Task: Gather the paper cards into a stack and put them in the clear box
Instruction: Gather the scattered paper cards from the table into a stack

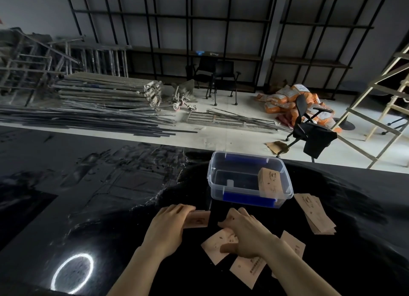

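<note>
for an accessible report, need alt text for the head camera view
On a black table, the left hand holds a small stack of cards while the right hand presses on loose cards. Behind them an open clear box holds boxed cards; a fanned pile lies to its right.

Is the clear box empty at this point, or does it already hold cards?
Not empty. The clear box has no lid on, and some cards lean against its right end inside.

L hand grips stack, R hand rests on loose cards.
</note>
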`<state>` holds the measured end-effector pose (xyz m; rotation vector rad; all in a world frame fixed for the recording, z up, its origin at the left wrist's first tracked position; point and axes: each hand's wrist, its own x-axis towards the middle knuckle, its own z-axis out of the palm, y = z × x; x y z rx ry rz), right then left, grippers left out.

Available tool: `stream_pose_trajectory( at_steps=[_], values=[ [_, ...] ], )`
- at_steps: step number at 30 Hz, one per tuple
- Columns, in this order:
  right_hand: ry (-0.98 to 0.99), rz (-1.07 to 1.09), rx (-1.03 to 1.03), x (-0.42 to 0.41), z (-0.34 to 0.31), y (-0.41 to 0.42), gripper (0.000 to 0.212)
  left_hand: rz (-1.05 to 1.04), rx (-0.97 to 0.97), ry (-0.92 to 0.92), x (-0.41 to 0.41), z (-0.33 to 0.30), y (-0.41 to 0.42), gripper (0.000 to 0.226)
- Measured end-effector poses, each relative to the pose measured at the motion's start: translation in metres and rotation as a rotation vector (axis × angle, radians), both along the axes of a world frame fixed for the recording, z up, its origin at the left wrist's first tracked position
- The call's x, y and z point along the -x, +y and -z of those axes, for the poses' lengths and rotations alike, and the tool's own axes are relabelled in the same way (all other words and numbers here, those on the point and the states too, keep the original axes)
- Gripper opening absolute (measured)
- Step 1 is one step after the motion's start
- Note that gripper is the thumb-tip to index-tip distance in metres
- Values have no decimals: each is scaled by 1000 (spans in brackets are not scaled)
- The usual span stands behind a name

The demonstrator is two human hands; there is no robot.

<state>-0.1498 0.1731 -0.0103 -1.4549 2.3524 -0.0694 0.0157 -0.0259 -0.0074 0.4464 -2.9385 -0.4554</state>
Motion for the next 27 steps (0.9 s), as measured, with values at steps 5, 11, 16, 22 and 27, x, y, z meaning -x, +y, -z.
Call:
stream_pose_trajectory(
  at_steps=[5, 11, 16, 22, 27],
  values=[
    [17, 37, 28, 2, 5, 6, 67, -11, 11, -15, 3, -6, 2, 54],
    [-47, 170, 381, -9, 2, 11, 30, 0, -65, -74, 9, -13, -1, 65],
    [13, 292, 503, -23, -5, 5, 25, 23, -143, -96, 16, -16, 4, 70],
    [-56, 374, 597, -38, -6, -7, 43, 56, -187, -66, 27, -19, 18, 52],
    [-22, 395, 535, -25, -8, 19, 70, 50, -127, -35, 27, -15, 23, 42]
  ],
)
